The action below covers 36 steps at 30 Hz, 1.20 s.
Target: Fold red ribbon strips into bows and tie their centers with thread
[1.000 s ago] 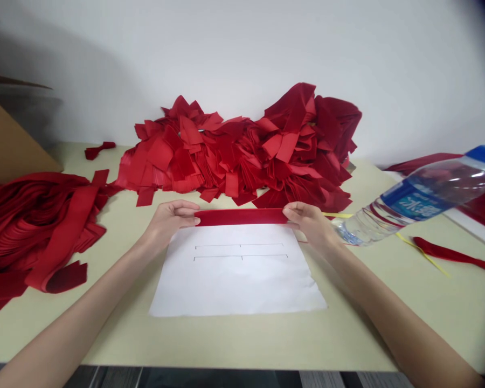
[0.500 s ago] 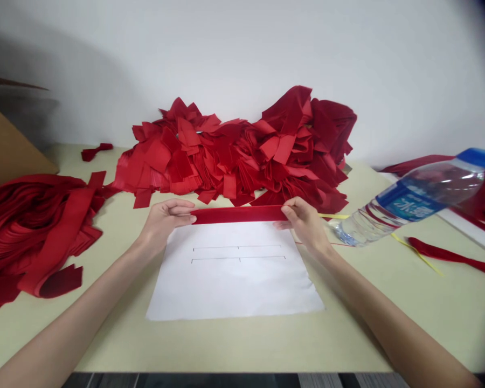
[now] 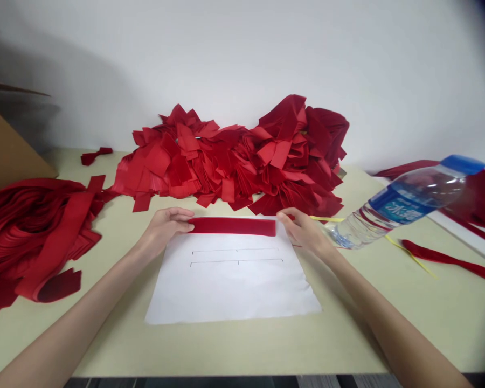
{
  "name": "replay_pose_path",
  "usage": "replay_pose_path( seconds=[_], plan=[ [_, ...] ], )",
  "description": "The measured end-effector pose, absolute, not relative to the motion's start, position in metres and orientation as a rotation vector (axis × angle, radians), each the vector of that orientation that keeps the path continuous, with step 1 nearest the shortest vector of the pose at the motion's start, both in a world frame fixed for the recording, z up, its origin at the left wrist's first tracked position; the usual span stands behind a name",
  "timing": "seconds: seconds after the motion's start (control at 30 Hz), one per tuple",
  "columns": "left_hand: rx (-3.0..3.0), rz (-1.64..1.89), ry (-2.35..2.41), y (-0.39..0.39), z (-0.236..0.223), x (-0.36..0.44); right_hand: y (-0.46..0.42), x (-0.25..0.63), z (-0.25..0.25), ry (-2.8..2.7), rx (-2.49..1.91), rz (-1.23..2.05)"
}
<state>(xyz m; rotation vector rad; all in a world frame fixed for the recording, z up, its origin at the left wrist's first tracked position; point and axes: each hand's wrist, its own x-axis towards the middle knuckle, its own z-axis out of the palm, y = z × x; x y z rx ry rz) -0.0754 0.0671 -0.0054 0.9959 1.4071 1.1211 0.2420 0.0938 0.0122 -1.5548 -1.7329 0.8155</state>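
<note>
Shifted down since the earlier frame, the red velvet strip (image 3: pixel 232 227) now lies on the white paper sheet (image 3: pixel 226 296) above its ruled black lines (image 3: pixel 236 262), the open left hand (image 3: pixel 165 229) touching one end, the open right hand (image 3: pixel 305 231) just beside the other.

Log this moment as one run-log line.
left hand: on left end of red velvet strip | right hand: beside strip's right end | strip: across top of lined white paper sheet

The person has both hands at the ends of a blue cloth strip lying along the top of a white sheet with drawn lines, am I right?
Not quite: the head view shows the cloth strip is red, not blue. The rest stands: it lies along the top of the white sheet with drawn lines, between the left hand and right hand.
</note>
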Motion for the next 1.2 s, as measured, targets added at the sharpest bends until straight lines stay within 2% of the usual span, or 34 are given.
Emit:
replay_pose_path(
  seconds=[0.13,0.3,0.47,0.67,0.9,1.0,1.2],
  plan=[
    [1.052,1.055,1.362,0.063,-0.004,-0.066,0.087,0.228,0.018,-1.821,-1.475,0.705],
    [1.125,0.936,1.182,0.048,0.002,-0.034,0.058,0.171,0.015,-2.045,-1.154,1.066],
    [1.178,0.914,1.104,0.040,0.005,-0.026,0.049,0.150,0.010,-1.936,-1.077,1.203],
    [1.064,0.892,1.209,0.047,0.018,-0.048,0.063,0.175,0.026,-1.766,-1.038,1.334],
    [0.980,1.373,1.081,0.067,0.036,-0.101,0.083,0.248,0.062,-1.494,-1.056,1.044],
    [0.913,1.478,0.971,0.070,0.036,-0.117,0.089,0.276,0.058,-1.421,-1.008,1.087],
    [0.982,1.247,1.008,0.069,0.031,-0.113,0.091,0.298,0.037,-1.553,-1.218,1.298]
  ],
)
